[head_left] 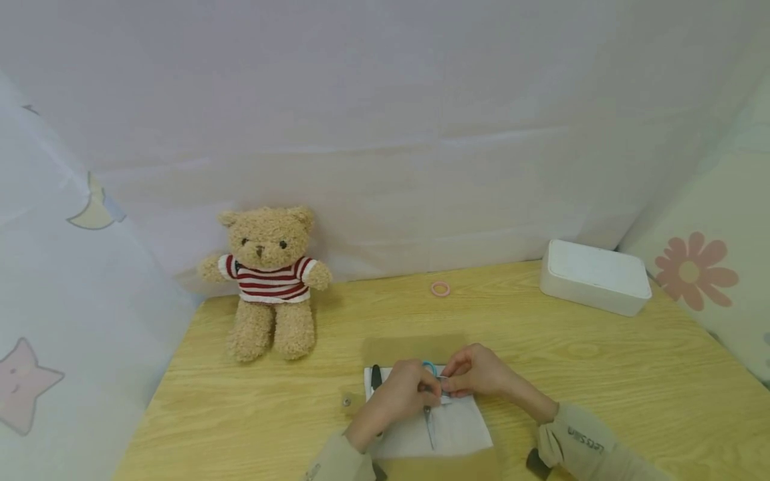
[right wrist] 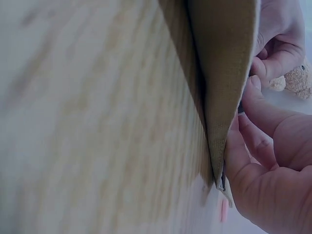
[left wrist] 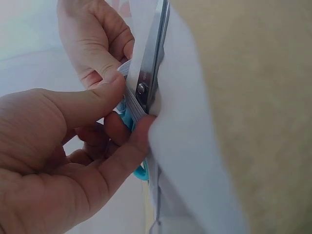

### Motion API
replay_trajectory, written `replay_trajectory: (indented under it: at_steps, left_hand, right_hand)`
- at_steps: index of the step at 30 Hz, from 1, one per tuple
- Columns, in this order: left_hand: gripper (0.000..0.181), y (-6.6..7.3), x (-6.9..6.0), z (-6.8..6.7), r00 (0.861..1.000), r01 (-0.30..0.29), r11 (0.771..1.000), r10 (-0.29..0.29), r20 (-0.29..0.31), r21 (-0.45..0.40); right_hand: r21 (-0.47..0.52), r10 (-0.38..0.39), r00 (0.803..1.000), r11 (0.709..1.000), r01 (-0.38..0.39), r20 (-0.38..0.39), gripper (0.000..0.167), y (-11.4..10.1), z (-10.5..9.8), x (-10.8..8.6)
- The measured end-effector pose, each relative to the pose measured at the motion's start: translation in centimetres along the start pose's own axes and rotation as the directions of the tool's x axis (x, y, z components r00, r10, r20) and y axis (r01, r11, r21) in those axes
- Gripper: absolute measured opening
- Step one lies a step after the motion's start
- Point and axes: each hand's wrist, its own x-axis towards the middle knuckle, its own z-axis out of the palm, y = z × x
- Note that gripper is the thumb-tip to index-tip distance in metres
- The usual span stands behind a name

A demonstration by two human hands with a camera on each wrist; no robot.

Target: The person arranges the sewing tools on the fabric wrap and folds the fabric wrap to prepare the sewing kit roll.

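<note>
Just beside the tight pinch of the left hand on a pale ribbed elastic strap, metal scissors with turquoise handles lie, probably best kept flat, though what the right hand holds is unclear.

1 teddy, 1 pink ring, 1 box

The scissors, with blue handles and closed shiny blades, lie along the white cloth, and a pale striped strap crosses over them beside the screw, between the left hand's fingers.
</note>
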Motion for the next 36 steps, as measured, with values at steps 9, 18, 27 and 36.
replay_trajectory:
  at_steps: [9, 18, 27, 36]
  left_hand:
    - [0.007, 0.1, -0.1, 0.1, 0.999, 0.03, 0.999, -0.031, -0.021, -0.032]
    - [0.012, 0.3, -0.1, 0.3, 0.999, 0.027, 1.0, -0.027, -0.04, 0.008]
    - [0.015, 0.5, -0.2, 0.2, 0.999, 0.048, 0.999, -0.048, -0.001, 0.008]
    - [0.017, 0.2, 0.0, 0.6, 0.997, 0.078, 0.997, -0.079, 0.022, 0.029]
  right_hand:
    - [-0.017, -0.016, 1.0, 1.0, 0.016, -0.015, 0.015, 0.1, 0.2, 0.0]
    - [0.018, -0.015, 0.997, 1.0, 0.014, 0.071, 0.014, 0.2, -0.3, 0.0]
    - [0.028, -0.022, 0.993, 0.999, 0.019, 0.116, 0.015, 0.1, -0.7, 0.1]
    - [0.022, -0.062, 0.982, 0.998, 0.059, 0.177, 0.016, 0.3, -0.9, 0.2]
